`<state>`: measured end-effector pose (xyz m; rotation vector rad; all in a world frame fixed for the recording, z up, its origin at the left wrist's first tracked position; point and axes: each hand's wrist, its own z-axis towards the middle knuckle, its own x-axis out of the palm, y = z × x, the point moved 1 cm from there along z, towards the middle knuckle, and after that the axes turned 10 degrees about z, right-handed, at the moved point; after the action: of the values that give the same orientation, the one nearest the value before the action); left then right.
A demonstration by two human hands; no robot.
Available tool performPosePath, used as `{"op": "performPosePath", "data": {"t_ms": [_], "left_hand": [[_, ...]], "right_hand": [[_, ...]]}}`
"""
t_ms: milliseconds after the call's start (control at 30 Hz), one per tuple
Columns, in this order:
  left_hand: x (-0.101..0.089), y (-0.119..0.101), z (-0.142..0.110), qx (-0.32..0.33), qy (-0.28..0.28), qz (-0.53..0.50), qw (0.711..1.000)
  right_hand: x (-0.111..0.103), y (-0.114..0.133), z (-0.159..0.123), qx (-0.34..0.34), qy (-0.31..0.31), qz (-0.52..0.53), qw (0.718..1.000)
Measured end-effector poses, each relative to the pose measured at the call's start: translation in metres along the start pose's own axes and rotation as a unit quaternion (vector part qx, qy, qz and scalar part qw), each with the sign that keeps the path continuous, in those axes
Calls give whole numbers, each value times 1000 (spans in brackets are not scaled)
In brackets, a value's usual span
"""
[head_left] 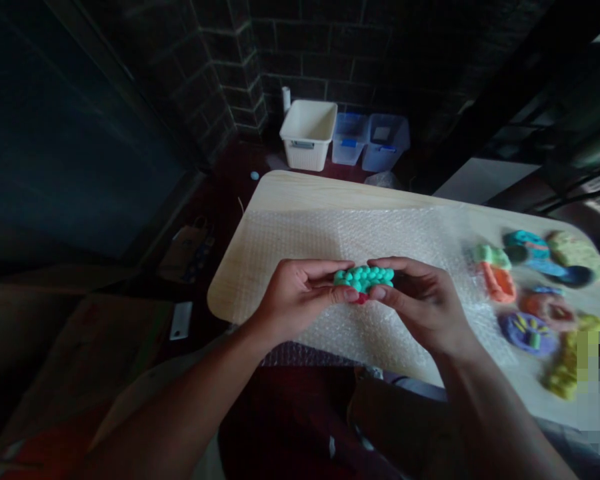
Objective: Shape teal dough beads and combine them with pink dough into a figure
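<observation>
A bumpy teal clay piece (364,277) with a bit of red under it is held above the bubble wrap (300,247) that covers the wooden table (280,190). My left hand (295,297) pinches its left end between thumb and fingers. Its right end is pinched the same way by my right hand (423,303). Both hands are closed on the piece, over the middle of the table near its front edge.
Several coloured clay shapes (535,293) lie at the table's right end. On the floor behind the table stand a white basket (307,133) and two clear plastic bins (370,140). A dark brick wall rises at the back. Cardboard lies on the floor at left.
</observation>
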<state>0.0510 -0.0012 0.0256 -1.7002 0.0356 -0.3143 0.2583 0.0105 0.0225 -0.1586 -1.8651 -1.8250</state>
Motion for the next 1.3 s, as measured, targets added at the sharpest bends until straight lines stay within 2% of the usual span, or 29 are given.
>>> {"op": "performPosePath", "data": {"t_ms": [200,433,633,800,933,1167,1300], "left_hand": [[-1,4,1,-34,8,-12,999],[-3,7,2,3,-15,34,999],[-3,0,1,-15,26,29,999],[-7,1,-1,-18,7,47,999],[-10,4,-1,-11,-7,48,999],[-9,3,-1,-21,-20,24,999],[-8,4,-1,-16,-27,40,999]], "right_hand": [[-1,-2,0,21,-2,2,1000],[-2,-3,-2,30,-1,-3,1000],[-9,-5,-1,28,-9,-5,1000],[-12,-5,-3,66,10,41,997],[-12,-4,-2,51,14,43,998],[-14,-6,-2,80,16,76,994],[-14,-5,-1,74,11,72,995]]}}
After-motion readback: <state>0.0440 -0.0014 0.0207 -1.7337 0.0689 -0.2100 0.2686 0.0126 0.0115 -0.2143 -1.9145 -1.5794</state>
